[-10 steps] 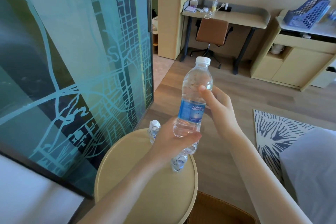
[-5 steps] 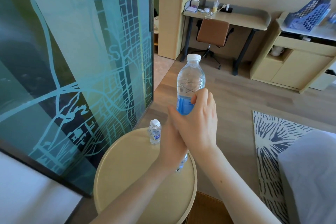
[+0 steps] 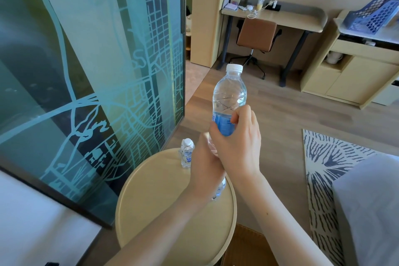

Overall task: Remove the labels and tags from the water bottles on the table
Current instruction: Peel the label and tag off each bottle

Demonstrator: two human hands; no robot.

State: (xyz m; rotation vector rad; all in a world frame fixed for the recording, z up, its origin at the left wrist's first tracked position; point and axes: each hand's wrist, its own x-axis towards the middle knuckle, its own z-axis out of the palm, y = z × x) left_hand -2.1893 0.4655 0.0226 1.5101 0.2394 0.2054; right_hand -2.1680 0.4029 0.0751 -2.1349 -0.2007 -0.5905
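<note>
I hold a clear water bottle (image 3: 229,90) with a white cap upright above the round beige table (image 3: 151,211). My left hand (image 3: 205,170) grips its lower body. My right hand (image 3: 237,138) wraps the middle, fingers curled over the blue label (image 3: 224,124). A second bottle (image 3: 187,152), small with a blue label, stands at the table's far edge. Part of a third bottle (image 3: 220,188) shows below my left wrist on the table.
A glass panel with a map pattern (image 3: 86,71) stands close on the left. A patterned rug (image 3: 323,168) and grey bedding (image 3: 371,201) lie to the right. A desk with a brown chair (image 3: 257,33) and a cabinet (image 3: 356,71) stand across the wooden floor.
My right hand moved from beside the bottle to over its front, covering the label. The bottle has turned more upright and sits slightly higher; my left hand keeps its hold below.
</note>
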